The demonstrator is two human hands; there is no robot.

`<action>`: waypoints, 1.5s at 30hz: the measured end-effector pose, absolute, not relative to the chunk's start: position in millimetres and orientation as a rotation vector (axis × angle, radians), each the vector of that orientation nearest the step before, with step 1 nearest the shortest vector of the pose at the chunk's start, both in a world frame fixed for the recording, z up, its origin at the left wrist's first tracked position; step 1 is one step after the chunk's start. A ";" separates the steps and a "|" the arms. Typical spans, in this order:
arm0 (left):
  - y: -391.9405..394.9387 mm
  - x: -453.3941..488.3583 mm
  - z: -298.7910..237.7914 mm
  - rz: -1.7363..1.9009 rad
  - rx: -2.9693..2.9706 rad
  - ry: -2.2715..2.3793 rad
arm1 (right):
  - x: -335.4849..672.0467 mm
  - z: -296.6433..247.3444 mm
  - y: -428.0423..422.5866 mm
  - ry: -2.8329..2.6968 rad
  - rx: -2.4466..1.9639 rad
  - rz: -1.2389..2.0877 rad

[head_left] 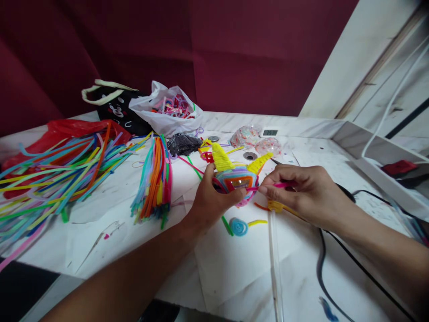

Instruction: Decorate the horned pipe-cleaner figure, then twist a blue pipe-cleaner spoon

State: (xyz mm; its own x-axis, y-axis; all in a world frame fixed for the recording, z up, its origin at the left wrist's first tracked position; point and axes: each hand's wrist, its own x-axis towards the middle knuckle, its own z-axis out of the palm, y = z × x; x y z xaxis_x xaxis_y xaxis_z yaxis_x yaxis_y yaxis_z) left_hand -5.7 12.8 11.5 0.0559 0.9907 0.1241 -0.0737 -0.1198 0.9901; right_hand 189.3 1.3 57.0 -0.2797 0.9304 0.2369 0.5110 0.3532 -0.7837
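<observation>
A colourful pipe-cleaner figure [231,173] with two yellow pointed horns is raised over the middle of the table. Wrapped round its left side, my left hand [214,192] has its thumb pressed against the front. My right hand [291,190] pinches a pink pipe cleaner [283,184] at the figure's right edge. Below them lies a light-blue coil [238,227] beside a short yellow piece [257,222] and a green piece [227,226]. Close to my right hand rests a small orange-yellow coil [275,205], partly covered by the fingers.
Loose pipe cleaners [77,170] spread across the left, near an upright-looking bundle [156,179]. Behind stand a white plastic bag [161,114] of scraps and a black tote bag [117,109]. A small digital clock [270,133] sits at the back. Black cables [322,255] run along the right.
</observation>
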 end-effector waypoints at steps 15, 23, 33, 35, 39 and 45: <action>11.0 -6.8 18.8 1.267 1.317 1.107 | 185.4 75.4 14.9 -2.307 -1.185 0.447; 10.8 -6.7 16.2 1.209 1.304 1.141 | 185.8 81.6 19.3 -2.486 -1.049 0.190; 12.5 -7.7 13.0 1.186 1.316 1.174 | 184.7 82.0 26.5 -2.532 -0.907 0.159; 13.1 -7.8 12.2 1.184 1.307 1.183 | 184.5 80.2 26.8 -2.521 -0.876 0.131; 13.6 -8.1 11.3 1.202 1.296 1.153 | 183.5 75.7 26.7 -2.488 -0.797 0.085; 13.5 -8.1 9.9 1.242 1.326 1.075 | 182.5 70.4 24.9 -2.426 -0.763 0.018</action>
